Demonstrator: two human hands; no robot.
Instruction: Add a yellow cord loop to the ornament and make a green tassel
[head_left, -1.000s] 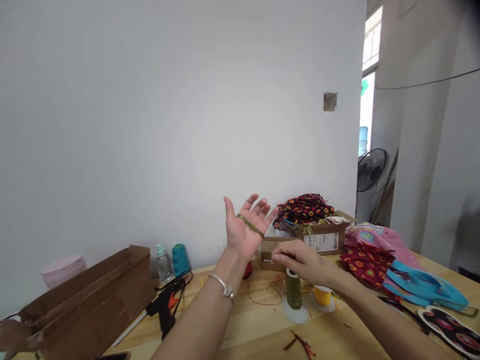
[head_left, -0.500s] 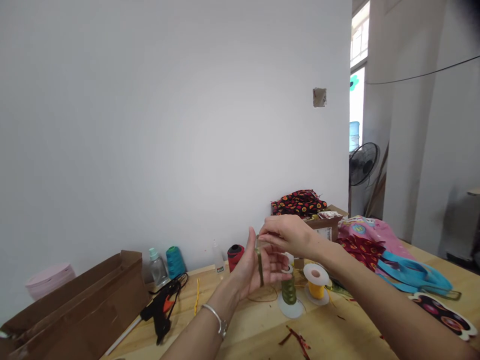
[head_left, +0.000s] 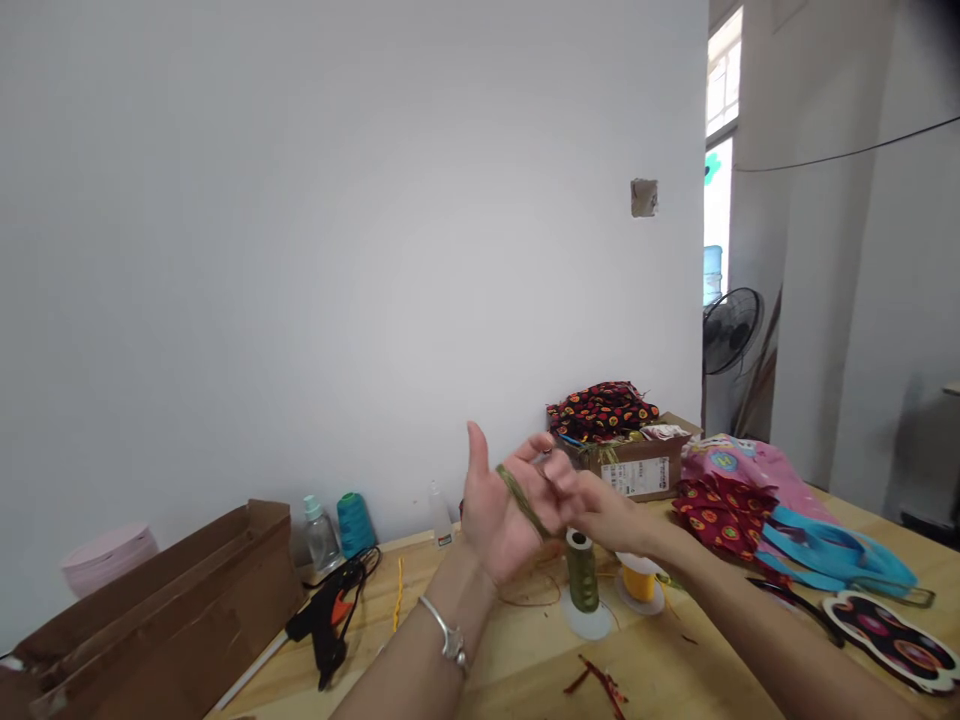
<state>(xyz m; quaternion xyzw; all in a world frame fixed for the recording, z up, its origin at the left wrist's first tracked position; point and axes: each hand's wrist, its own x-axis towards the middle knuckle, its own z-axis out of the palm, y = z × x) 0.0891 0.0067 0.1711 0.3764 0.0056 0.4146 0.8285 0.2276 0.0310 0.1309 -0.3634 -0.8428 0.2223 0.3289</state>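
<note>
My left hand [head_left: 499,520] is raised palm-up over the table, thumb stretched out and fingers loosely curled. Several turns of green thread [head_left: 523,503] lie across its palm and around it. My right hand [head_left: 609,512] is at the left fingertips, its fingers pinched together and partly hidden; the strand in them is too fine to make out clearly. Just below stands a spool of green thread [head_left: 582,575], upright on a white disc. Beside it is a spool of yellow thread [head_left: 639,580], partly behind my right forearm.
A cardboard box [head_left: 165,610], glue gun [head_left: 326,625], spray bottle [head_left: 321,535] and teal thread cone [head_left: 355,525] stand left. Red scraps [head_left: 596,685] lie in front. Rightward are a fabric-filled box [head_left: 637,472], blue strap [head_left: 840,555] and black-and-white cutout [head_left: 892,640].
My left hand has turned, its palm facing up more and its thumb farther left. The right hand has moved down and right, from beside the left thumb to the fingertips.
</note>
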